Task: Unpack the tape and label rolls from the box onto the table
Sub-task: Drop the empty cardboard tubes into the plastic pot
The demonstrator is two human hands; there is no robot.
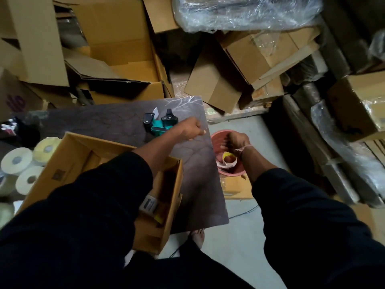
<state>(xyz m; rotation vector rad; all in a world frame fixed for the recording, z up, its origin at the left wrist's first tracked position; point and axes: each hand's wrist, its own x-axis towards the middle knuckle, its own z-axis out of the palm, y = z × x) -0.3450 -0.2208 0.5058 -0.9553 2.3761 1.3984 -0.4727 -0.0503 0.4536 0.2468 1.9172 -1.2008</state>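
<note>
An open cardboard box [68, 157] stands on the dark table [198, 184], with a small grey device and cardboard pieces inside. My left hand [191, 129] is a curled fist over the table's right edge, beside a green and black tape dispenser [161, 123]; I see nothing held in it. My right hand [237, 140] hangs over a red bucket [231, 173] on the floor, fingers loosely curled downward and holding nothing. A tape roll with a yellow core [228, 159] lies in the bucket. White label rolls [16, 160] and a yellowish roll [46, 148] sit left of the box.
Several open and flattened cardboard boxes [125, 49] are piled behind the table. Plastic-wrapped goods [250, 11] and wrapped bundles [337, 132] crowd the right side. A small box [235, 187] sits under the bucket on the grey floor. My bare foot [198, 236] is below the table edge.
</note>
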